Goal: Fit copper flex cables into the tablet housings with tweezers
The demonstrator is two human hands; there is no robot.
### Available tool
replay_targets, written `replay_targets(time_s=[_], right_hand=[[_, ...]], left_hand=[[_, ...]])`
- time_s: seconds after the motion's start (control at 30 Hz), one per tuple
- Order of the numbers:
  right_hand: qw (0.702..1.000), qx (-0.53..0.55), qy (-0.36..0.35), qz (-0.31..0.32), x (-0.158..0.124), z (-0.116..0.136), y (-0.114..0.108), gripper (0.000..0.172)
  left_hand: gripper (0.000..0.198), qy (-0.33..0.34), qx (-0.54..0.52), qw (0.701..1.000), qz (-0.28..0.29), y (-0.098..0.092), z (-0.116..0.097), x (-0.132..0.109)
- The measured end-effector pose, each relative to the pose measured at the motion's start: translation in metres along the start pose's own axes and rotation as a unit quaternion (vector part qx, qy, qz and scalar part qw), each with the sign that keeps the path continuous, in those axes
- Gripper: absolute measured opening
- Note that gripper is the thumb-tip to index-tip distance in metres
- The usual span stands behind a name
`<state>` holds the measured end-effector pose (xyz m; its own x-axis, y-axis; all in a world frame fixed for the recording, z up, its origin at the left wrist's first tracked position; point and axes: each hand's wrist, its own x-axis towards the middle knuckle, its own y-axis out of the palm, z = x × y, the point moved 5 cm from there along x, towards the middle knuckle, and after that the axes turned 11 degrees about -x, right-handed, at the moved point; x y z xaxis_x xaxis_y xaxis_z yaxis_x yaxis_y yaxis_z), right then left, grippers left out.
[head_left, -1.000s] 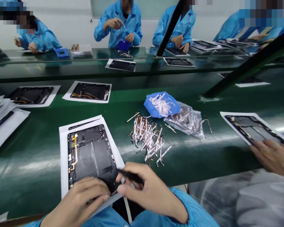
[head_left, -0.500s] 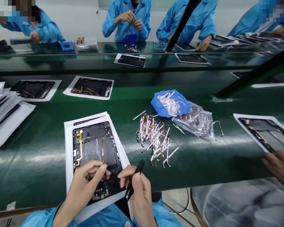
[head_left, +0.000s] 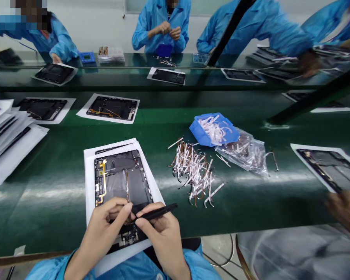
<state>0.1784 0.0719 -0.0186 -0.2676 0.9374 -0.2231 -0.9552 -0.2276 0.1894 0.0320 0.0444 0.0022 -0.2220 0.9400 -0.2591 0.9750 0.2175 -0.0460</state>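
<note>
An opened tablet back [head_left: 121, 186] lies on white paper [head_left: 90, 171] at the near edge of the green belt [head_left: 61, 194]. It carries a yellow flex cable on its left side and a thin orange strip down its middle. My left hand [head_left: 105, 229] rests on the tablet's lower part, fingertips pinched at the bottom end of the orange strip. My right hand [head_left: 160, 237] grips black tweezers [head_left: 156, 212], which lie nearly level with their tips pointing left toward my left fingertips.
A heap of white-and-orange flex strips [head_left: 194, 171], a blue tray [head_left: 212, 130] and a clear bag [head_left: 245, 153] lie to the right. Paper stacks [head_left: 8, 140] sit at left, more tablets [head_left: 112, 108] further back. A neighbour's hand [head_left: 345, 212] holds a tablet [head_left: 328, 167]. Several workers face me.
My left hand lifted off the tablet's bottom edge and now pinches at the orange strip. The tweezers swung from upright to nearly level, tips toward my left fingers. The view shifted slightly.
</note>
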Motion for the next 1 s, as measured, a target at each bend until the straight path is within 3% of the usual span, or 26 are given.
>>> replay_targets(time_s=[0.13,0.27,0.33,0.43,0.5,0.57,0.8,1.0], right_hand=[[1.000,-0.002,0.000,-0.011,0.000,0.000,-0.001,0.012],[0.999,0.014,-0.011,-0.038,-0.001,-0.006,-0.005,0.014],[0.998,0.026,-0.015,-0.047,-0.001,-0.011,-0.006,0.014],[0.998,0.043,-0.007,-0.054,-0.002,-0.015,-0.006,0.016],[0.997,0.057,0.002,-0.057,-0.004,-0.013,-0.004,0.018],[0.995,0.076,0.015,-0.065,-0.009,-0.009,-0.001,0.019],[0.991,0.088,0.045,-0.089,-0.013,0.001,0.009,0.022],[0.999,0.007,-0.028,-0.041,-0.006,0.003,0.026,0.016]], left_hand=[[0.023,0.033,0.017,0.999,0.017,-0.001,-0.001,-0.001],[0.011,0.143,0.114,0.983,0.029,-0.007,-0.004,-0.009],[0.004,0.238,0.186,0.952,0.037,-0.009,-0.007,-0.018],[0.019,0.379,0.254,0.889,0.043,-0.011,-0.008,-0.034],[0.023,0.433,0.275,0.857,0.053,-0.011,-0.006,-0.041],[0.027,0.454,0.279,0.844,0.066,-0.012,-0.004,-0.045],[0.031,0.455,0.274,0.842,0.094,-0.018,-0.003,-0.050],[0.031,0.429,0.278,0.857,0.066,-0.037,-0.003,-0.048]])
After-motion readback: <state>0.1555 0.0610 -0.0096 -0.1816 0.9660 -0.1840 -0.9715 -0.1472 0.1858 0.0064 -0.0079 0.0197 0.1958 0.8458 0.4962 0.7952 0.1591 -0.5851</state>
